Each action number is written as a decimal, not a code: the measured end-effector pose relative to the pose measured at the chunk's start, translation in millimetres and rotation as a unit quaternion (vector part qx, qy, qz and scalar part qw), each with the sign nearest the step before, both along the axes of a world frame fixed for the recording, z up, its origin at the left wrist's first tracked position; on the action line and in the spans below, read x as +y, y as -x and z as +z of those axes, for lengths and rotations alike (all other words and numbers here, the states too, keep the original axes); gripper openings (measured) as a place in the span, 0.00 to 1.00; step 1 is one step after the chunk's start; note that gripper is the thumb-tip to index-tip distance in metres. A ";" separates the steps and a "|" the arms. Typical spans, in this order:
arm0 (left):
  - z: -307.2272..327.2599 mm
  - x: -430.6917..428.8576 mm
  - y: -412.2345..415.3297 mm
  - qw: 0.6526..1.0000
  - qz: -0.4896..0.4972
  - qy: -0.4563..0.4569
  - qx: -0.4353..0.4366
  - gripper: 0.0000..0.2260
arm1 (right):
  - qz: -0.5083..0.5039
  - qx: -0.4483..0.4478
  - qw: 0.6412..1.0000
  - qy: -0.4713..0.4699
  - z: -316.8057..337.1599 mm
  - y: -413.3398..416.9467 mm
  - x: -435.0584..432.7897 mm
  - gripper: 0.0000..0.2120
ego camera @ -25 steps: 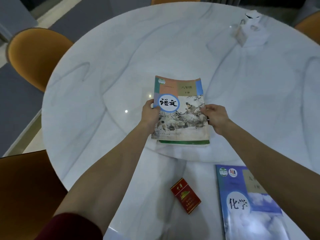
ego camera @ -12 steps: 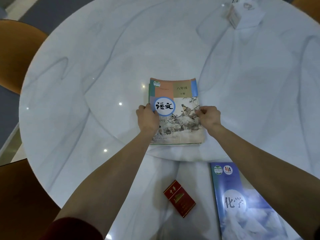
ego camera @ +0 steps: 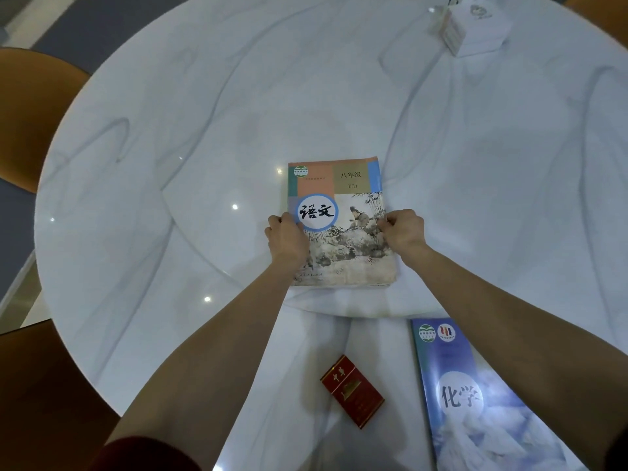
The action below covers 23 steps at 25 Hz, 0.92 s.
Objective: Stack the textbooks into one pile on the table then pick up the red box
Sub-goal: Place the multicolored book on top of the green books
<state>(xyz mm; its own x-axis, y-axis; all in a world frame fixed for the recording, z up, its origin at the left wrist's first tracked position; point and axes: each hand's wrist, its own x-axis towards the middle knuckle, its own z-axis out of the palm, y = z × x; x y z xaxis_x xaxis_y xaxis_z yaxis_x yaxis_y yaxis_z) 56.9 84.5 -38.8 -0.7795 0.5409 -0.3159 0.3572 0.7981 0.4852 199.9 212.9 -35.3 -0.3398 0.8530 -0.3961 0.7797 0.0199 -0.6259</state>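
A textbook with a painted landscape cover [ego camera: 339, 212] lies flat on the raised centre disc of the round marble table [ego camera: 170, 164], on top of another book whose edge shows below it. My left hand [ego camera: 287, 237] grips its left edge and my right hand [ego camera: 402, 232] grips its right edge. A blue textbook [ego camera: 475, 402] lies alone at the near right of the table. The red box [ego camera: 351, 390] lies flat between my forearms, near the table's front edge.
A white tissue box [ego camera: 470, 27] stands at the far right of the table. Orange chairs stand around it, one at the left [ego camera: 30, 113] and another at the near left [ego camera: 40, 385].
The landscape-cover book has been squared up on the book beneath it, whose green edge no longer sticks out. My view has tilted and shifted slightly; both hands stay on the book's sides.
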 end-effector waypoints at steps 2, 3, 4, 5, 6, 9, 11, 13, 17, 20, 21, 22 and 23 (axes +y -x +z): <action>3.2 -0.1 5.6 1.000 0.008 -0.009 -0.027 0.13 | -0.005 0.001 1.000 0.010 1.6 -0.3 -0.5 0.22; 4.9 -1.0 9.1 0.999 0.013 -0.018 -0.038 0.14 | -0.004 0.003 1.000 0.016 3.1 0.0 -0.9 0.19; 7.2 -2.9 11.0 0.999 0.015 -0.023 -0.042 0.14 | 0.000 0.004 1.000 0.020 5.4 -1.3 -1.9 0.15; 9.4 -5.2 11.4 0.999 0.010 -0.021 -0.035 0.15 | 0.006 0.001 1.000 0.021 7.7 -3.7 -3.1 0.12; 12.0 -7.8 9.2 1.000 -0.001 -0.011 -0.021 0.15 | 0.013 -0.005 1.000 0.015 9.7 -6.5 -4.3 0.13; 23.5 -14.5 -8.0 0.998 -0.042 0.011 0.043 0.16 | 0.060 -0.031 0.997 -0.025 17.9 -23.4 -10.1 0.13; 31.2 -15.0 -23.4 0.992 -0.086 0.019 0.085 0.16 | 0.091 -0.051 0.993 -0.052 25.7 -38.0 -15.2 0.12; 36.8 -13.0 -42.8 0.985 -0.133 0.020 0.111 0.15 | 0.127 -0.080 0.985 -0.086 30.0 -55.6 -21.0 0.13; 43.2 -12.2 -92.1 0.972 -0.204 -0.002 0.120 0.14 | 0.173 -0.122 0.965 -0.151 29.8 -96.5 -37.1 0.16; 39.6 -17.5 -132.5 0.963 -0.246 -0.016 0.108 0.15 | 0.171 -0.166 0.950 -0.203 26.2 -135.2 -49.7 0.16; 36.8 -20.6 -145.3 0.959 -0.263 -0.015 0.108 0.15 | 0.172 -0.184 0.943 -0.217 24.0 -149.7 -53.9 0.16; 33.9 -24.2 -158.4 0.954 -0.281 -0.010 0.107 0.16 | 0.176 -0.203 0.936 -0.226 20.6 -164.9 -58.0 0.16; 30.1 -28.3 -172.0 0.948 -0.299 -0.003 0.108 0.16 | 0.180 -0.222 0.930 -0.231 16.8 -181.2 -62.6 0.16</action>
<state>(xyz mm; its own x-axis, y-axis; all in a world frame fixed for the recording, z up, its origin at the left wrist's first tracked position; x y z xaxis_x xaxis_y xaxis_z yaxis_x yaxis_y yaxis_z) 228.8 56.3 -8.7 -0.3790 0.9077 -0.1798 0.8361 0.4192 0.3538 381.1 150.3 -18.5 -0.5259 0.8300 -0.1856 0.8505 0.5156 -0.1041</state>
